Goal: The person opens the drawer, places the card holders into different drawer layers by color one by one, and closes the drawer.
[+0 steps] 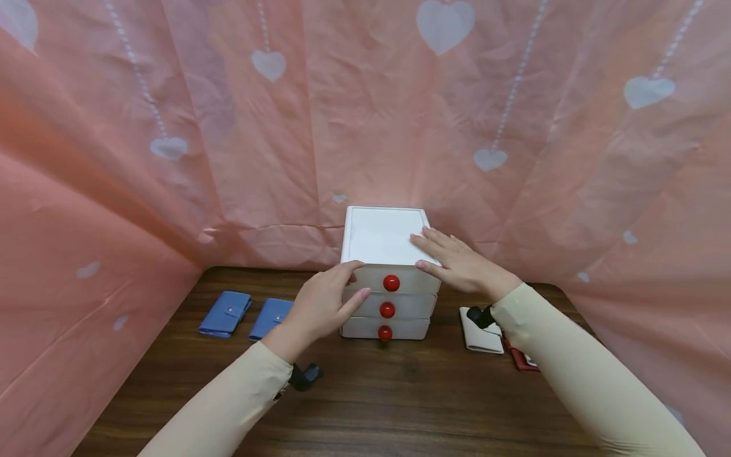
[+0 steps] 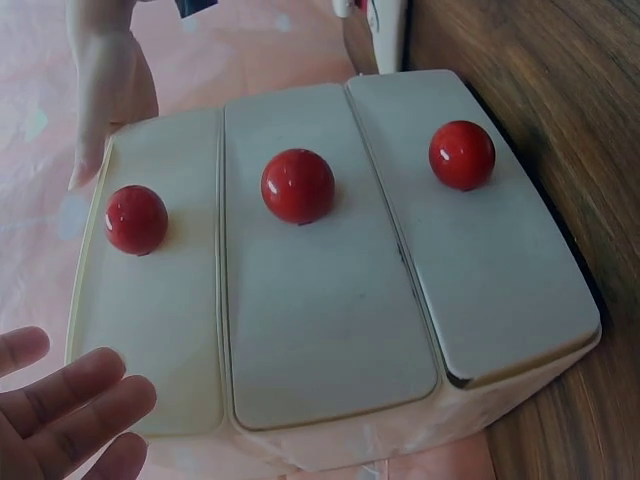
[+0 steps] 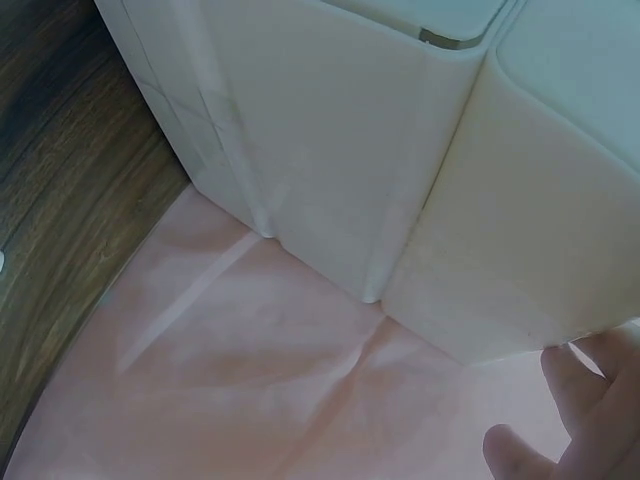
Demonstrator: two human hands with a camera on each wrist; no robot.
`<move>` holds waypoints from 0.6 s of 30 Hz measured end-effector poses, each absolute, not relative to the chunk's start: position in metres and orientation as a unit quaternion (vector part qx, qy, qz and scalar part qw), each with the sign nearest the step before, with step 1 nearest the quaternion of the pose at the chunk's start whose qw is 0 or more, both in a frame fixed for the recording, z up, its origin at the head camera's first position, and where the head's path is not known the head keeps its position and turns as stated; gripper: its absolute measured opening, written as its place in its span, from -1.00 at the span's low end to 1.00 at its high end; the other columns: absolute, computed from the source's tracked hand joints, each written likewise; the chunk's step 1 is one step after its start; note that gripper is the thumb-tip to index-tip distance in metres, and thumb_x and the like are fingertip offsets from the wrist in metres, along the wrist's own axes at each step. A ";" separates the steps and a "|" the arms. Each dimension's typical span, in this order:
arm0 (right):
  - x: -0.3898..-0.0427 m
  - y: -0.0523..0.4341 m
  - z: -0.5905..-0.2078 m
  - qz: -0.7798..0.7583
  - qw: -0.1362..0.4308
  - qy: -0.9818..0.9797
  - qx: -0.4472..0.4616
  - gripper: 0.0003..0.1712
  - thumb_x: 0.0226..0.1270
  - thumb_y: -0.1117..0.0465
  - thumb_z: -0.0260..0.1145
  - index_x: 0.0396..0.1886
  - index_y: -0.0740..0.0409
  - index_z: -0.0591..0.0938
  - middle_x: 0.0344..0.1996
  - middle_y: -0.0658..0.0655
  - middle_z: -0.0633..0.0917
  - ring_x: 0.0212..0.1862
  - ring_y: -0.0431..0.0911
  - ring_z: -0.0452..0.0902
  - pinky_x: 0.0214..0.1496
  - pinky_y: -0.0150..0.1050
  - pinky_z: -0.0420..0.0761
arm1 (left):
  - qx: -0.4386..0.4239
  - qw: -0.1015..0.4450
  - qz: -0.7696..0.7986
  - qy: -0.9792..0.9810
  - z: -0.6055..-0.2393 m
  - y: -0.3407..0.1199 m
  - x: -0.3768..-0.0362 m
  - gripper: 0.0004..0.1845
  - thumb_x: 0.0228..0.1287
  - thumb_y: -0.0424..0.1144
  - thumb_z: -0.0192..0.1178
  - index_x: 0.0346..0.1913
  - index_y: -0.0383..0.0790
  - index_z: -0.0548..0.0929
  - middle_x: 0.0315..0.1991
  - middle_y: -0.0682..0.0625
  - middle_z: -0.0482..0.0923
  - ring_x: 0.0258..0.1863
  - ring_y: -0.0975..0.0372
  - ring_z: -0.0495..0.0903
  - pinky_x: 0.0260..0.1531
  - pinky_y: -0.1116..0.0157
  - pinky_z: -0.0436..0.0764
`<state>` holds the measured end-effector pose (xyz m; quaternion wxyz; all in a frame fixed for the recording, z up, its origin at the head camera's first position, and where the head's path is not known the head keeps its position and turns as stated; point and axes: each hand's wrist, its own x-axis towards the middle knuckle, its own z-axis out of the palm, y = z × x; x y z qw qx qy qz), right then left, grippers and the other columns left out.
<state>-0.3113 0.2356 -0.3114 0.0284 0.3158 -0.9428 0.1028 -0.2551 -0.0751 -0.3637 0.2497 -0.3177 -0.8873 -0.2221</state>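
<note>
A small white drawer cabinet [image 1: 388, 238] stands against the curtain, its three drawers closed in a stack. Each drawer front carries a round red knob [image 1: 391, 283], also seen in the left wrist view as a red ball [image 2: 298, 186]. My left hand [image 1: 322, 298] is at the cabinet's front left, thumb and fingers spread and nothing held; its fingers [image 2: 95, 400] show beside the top drawer. My right hand [image 1: 465, 263] lies with straight fingers over the top right edge. From the right wrist its fingers [image 3: 590, 400] appear at the upper side edge.
Two blue snap-closed wallets [image 1: 225, 313] lie left of the cabinet, one partly behind my left hand. To the right are a white wallet [image 1: 481, 331] and a red one [image 1: 518, 357], partly covered by my sleeve. A pink curtain [image 1: 377, 127] surrounds the wooden table [image 1: 411, 406].
</note>
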 end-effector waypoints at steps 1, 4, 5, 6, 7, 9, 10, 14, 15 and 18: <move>-0.311 0.236 -0.311 0.103 0.029 -0.943 0.316 -0.22 0.58 -0.27 -0.13 0.64 -0.09 0.04 0.60 0.20 -0.03 0.60 0.11 -0.23 0.51 0.27 -0.15 | -0.317 0.250 -0.226 -0.887 -0.364 -0.074 -0.255 -0.46 0.46 0.08 0.13 0.32 -0.17 0.46 -0.14 0.04 0.63 -0.21 0.18 0.65 -0.13 0.08 0.61; -0.311 0.236 -0.311 0.108 0.030 -0.941 0.320 -0.25 0.60 -0.23 -0.12 0.63 -0.07 0.05 0.60 0.21 -0.02 0.60 0.12 -0.22 0.50 0.28 -0.14 | -0.317 0.256 -0.232 -0.883 -0.365 -0.071 -0.256 -0.49 0.45 0.07 0.15 0.29 -0.17 0.48 -0.16 0.03 0.64 -0.26 0.17 0.66 -0.20 0.11 0.63; -0.311 0.236 -0.311 0.110 0.030 -0.941 0.319 -0.25 0.60 -0.22 -0.12 0.63 -0.07 0.06 0.60 0.21 -0.02 0.60 0.12 -0.22 0.51 0.28 -0.14 | -0.317 0.258 -0.233 -0.882 -0.365 -0.070 -0.256 -0.50 0.45 0.07 0.16 0.27 -0.17 0.49 -0.16 0.03 0.64 -0.26 0.17 0.66 -0.22 0.12 0.63; -0.311 0.235 -0.310 0.111 0.028 -0.941 0.319 -0.26 0.61 -0.22 -0.13 0.63 -0.07 0.06 0.60 0.21 -0.02 0.60 0.13 -0.22 0.51 0.27 -0.14 | -0.317 0.260 -0.234 -0.882 -0.366 -0.069 -0.257 -0.50 0.45 0.07 0.15 0.27 -0.17 0.50 -0.16 0.03 0.65 -0.27 0.17 0.67 -0.24 0.13 0.63; -0.311 0.235 -0.310 0.113 0.026 -0.941 0.318 -0.27 0.61 -0.21 -0.13 0.63 -0.07 0.07 0.60 0.21 -0.02 0.60 0.13 -0.23 0.51 0.27 -0.15 | -0.316 0.261 -0.233 -0.882 -0.366 -0.068 -0.257 -0.51 0.45 0.07 0.15 0.26 -0.16 0.50 -0.17 0.04 0.65 -0.27 0.18 0.67 -0.25 0.14 0.64; -0.310 0.235 -0.309 0.116 0.022 -0.941 0.317 -0.28 0.62 -0.21 -0.15 0.63 -0.07 0.07 0.60 0.22 -0.02 0.60 0.14 -0.23 0.51 0.27 -0.16 | -0.317 0.261 -0.233 -0.882 -0.367 -0.067 -0.258 -0.52 0.45 0.06 0.15 0.25 -0.17 0.50 -0.17 0.03 0.65 -0.28 0.18 0.67 -0.27 0.14 0.64; -0.310 0.235 -0.309 0.116 0.020 -0.941 0.317 -0.28 0.62 -0.20 -0.15 0.63 -0.07 0.08 0.60 0.22 -0.03 0.60 0.15 -0.23 0.51 0.27 -0.16 | -0.317 0.259 -0.233 -0.882 -0.367 -0.066 -0.258 -0.52 0.45 0.06 0.15 0.25 -0.17 0.50 -0.16 0.03 0.66 -0.28 0.18 0.67 -0.28 0.15 0.64; -0.310 0.234 -0.307 0.118 0.015 -0.941 0.316 -0.30 0.63 -0.19 -0.16 0.63 -0.07 0.09 0.60 0.22 -0.03 0.60 0.14 -0.24 0.51 0.28 -0.16 | -0.319 0.251 -0.231 -0.884 -0.367 -0.063 -0.259 -0.51 0.46 0.08 0.13 0.26 -0.17 0.50 -0.16 0.03 0.66 -0.27 0.18 0.67 -0.26 0.16 0.64; -0.310 0.234 -0.307 0.117 0.014 -0.941 0.316 -0.30 0.63 -0.20 -0.17 0.62 -0.07 0.09 0.60 0.22 -0.03 0.60 0.14 -0.24 0.51 0.28 -0.16 | -0.319 0.249 -0.230 -0.885 -0.367 -0.062 -0.259 -0.51 0.46 0.08 0.13 0.26 -0.16 0.50 -0.16 0.03 0.66 -0.27 0.19 0.67 -0.25 0.17 0.64; -0.310 0.234 -0.307 0.116 0.012 -0.942 0.316 -0.30 0.63 -0.20 -0.18 0.62 -0.07 0.09 0.60 0.23 -0.04 0.60 0.13 -0.25 0.51 0.28 -0.16 | -0.319 0.246 -0.230 -0.886 -0.367 -0.060 -0.259 -0.51 0.46 0.09 0.13 0.25 -0.15 0.51 -0.16 0.04 0.67 -0.25 0.20 0.67 -0.23 0.17 0.64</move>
